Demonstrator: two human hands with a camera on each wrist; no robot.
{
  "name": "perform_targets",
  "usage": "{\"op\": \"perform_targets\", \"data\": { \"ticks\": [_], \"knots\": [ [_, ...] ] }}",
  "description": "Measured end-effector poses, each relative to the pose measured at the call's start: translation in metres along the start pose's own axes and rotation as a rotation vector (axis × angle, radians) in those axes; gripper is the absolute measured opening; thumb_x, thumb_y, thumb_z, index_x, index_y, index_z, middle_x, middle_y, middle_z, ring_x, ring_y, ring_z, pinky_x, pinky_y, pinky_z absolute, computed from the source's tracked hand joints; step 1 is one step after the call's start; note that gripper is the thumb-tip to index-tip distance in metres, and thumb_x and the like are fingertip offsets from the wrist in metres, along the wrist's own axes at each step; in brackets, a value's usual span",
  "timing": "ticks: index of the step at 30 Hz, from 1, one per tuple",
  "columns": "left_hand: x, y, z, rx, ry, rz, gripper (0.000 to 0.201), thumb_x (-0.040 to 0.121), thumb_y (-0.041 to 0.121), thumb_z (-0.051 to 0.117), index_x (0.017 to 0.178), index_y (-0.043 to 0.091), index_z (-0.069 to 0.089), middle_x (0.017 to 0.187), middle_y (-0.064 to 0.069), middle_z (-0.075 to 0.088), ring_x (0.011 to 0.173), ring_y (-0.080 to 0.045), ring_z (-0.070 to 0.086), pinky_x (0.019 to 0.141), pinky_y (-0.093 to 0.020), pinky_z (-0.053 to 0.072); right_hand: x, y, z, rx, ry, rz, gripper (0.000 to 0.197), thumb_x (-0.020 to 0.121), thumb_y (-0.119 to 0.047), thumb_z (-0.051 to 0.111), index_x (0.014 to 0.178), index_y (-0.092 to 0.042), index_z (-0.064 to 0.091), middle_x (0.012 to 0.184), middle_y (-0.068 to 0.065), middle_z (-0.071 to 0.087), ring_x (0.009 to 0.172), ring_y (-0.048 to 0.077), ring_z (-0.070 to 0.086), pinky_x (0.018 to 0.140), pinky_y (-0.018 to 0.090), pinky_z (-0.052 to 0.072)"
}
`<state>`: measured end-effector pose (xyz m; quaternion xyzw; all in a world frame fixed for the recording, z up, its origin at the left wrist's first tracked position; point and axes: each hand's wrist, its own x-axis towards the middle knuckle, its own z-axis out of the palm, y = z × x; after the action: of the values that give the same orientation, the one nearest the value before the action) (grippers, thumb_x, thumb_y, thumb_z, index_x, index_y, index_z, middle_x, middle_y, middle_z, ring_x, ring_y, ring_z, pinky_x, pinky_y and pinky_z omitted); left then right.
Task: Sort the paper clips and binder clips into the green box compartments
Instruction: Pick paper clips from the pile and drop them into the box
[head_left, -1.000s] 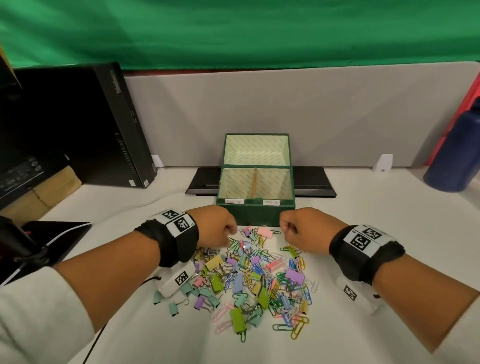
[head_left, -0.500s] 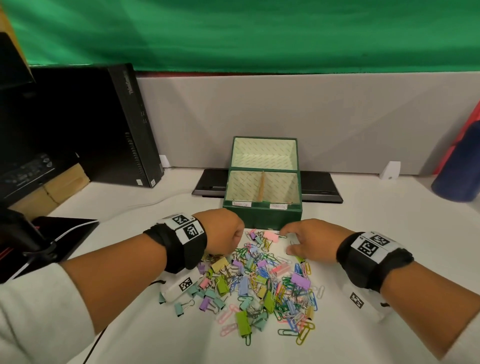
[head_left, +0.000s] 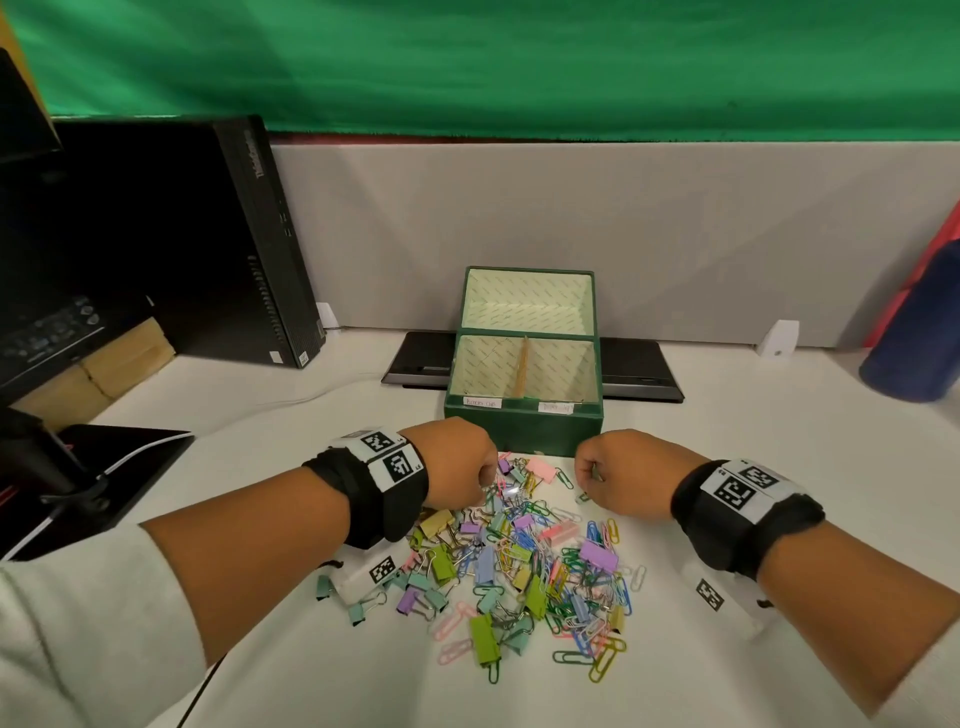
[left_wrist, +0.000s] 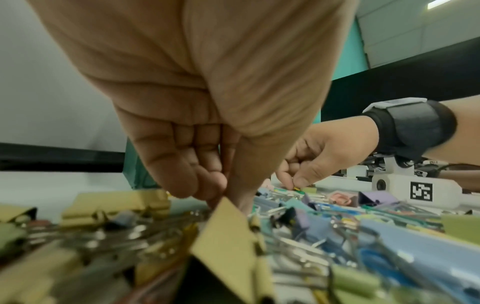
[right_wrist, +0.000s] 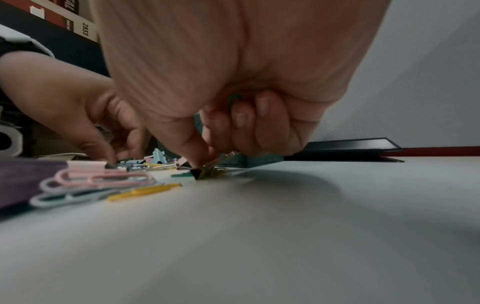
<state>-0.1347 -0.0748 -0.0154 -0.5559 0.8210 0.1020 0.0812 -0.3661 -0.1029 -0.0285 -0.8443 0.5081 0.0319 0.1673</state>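
Right hand has curled back into a pinch on a small stiff binder clip at the pile edge, desk-level; left hand pinches down into the pile, contents unclear; light, slippery, best taken by wire handles.

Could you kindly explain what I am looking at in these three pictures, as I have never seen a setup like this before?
There is no machine here: a person sorts clips with bare hands and wears three cameras. The wide picture comes from a camera on the head; the other two come from cameras strapped to the wrists, looking along the fingers.

On the white table lies a pile of coloured paper clips and binder clips. Behind it stands the green box, open, with a divider and two small labels; its compartments look bare.

The left hand has its fingertips pressed together at the pile's far edge; what its grip has, if anything, I cannot tell. The right hand pinches a small olive binder clip at the table, with a green paper clip tucked in its palm.
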Motion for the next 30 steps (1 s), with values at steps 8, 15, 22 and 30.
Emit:
{"op": "perform_targets", "data": {
  "ticks": [8, 15, 22, 30],
  "knots": [
    [-0.006, -0.013, -0.004, -0.276, 0.068, -0.054, 0.008, 0.085, 0.017, 0.064, 0.081, 0.014, 0.07, 0.086, 0.001, 0.071, 0.075, -0.014, 0.062, 0.069, -0.027, 0.051, -0.003, -0.002, -0.001, 0.018, -0.02, -0.021, 0.006, 0.09, -0.029, 0.063, 0.095, -0.026, 0.066, 0.093, -0.01, 0.062, 0.086, 0.012, 0.059, 0.067, 0.019, 0.044],
    [-0.011, -0.035, -0.014, -0.867, -0.061, -0.196, 0.022, 0.091, -0.006, 0.052, 0.102, 0.008, 0.065, 0.074, -0.014, 0.066, 0.062, -0.024, 0.061, 0.051, -0.025, 0.051, -0.004, -0.004, -0.002, 0.032, 0.014, -0.039, 0.003, 0.087, -0.024, 0.063, 0.084, -0.025, 0.062, 0.082, -0.007, 0.063, 0.076, 0.013, 0.059, 0.064, 0.021, 0.047],
    [-0.008, -0.007, -0.004, 0.004, -0.028, -0.074, 0.015, 0.088, 0.035, 0.066, 0.092, 0.021, 0.071, 0.098, 0.005, 0.066, 0.089, -0.015, 0.061, 0.071, -0.028, 0.046, -0.003, -0.003, 0.0, -0.008, -0.013, -0.026, 0.007, 0.09, -0.027, 0.064, 0.095, -0.027, 0.07, 0.092, -0.01, 0.065, 0.086, 0.01, 0.06, 0.067, 0.018, 0.043],
    [-0.006, 0.0, 0.005, 0.102, -0.068, -0.053, 0.017, 0.088, 0.026, 0.057, 0.089, 0.012, 0.068, 0.096, -0.006, 0.064, 0.077, -0.02, 0.058, 0.062, -0.027, 0.044, -0.006, -0.004, -0.002, 0.083, 0.028, -0.045, 0.006, 0.083, -0.024, 0.066, 0.082, -0.026, 0.061, 0.079, -0.007, 0.062, 0.071, 0.011, 0.056, 0.063, 0.022, 0.047]
  ]
}}
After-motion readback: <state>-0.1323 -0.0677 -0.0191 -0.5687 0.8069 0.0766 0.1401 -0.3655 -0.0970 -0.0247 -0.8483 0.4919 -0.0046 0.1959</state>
